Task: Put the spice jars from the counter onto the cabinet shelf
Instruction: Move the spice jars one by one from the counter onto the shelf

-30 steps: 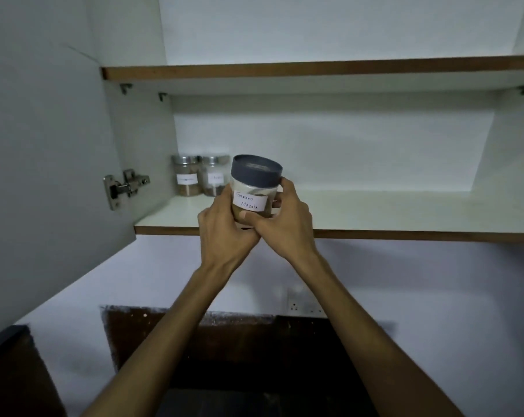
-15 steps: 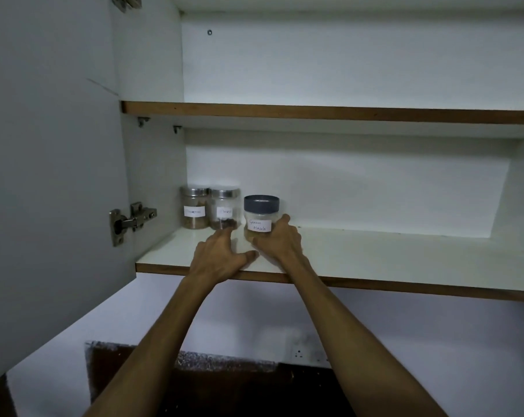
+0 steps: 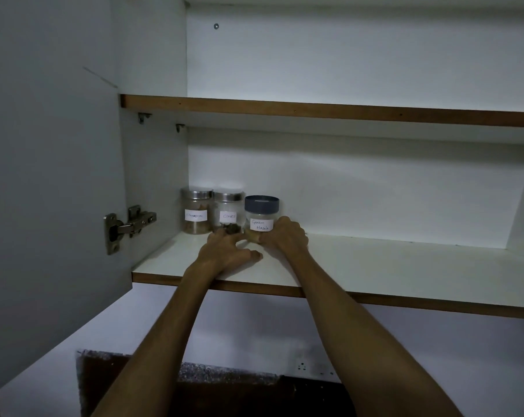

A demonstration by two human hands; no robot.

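Observation:
Three spice jars stand in a row at the back left of the lower cabinet shelf [image 3: 375, 266]. A steel-lidded jar [image 3: 196, 210] is leftmost, a steel-lidded jar labelled Cloves [image 3: 228, 209] is beside it, and a grey-lidded jar labelled Garam Masala [image 3: 261, 214] is on the right. My right hand [image 3: 286, 237] curls round the lower right side of the Garam Masala jar. My left hand [image 3: 226, 252] lies flat on the shelf with fingers spread, its fingertips at the base of the Cloves jar.
The cabinet door [image 3: 44, 176] hangs open on the left with a metal hinge [image 3: 128, 227]. An upper shelf [image 3: 314, 111] runs above. The lower shelf stretches bare to the right of the jars. A wall socket [image 3: 302, 367] sits below.
One second ago both hands held the Garam Masala jar in front of the shelf edge. It now stands on the shelf beside the Cloves jar, and my left hand has come off it.

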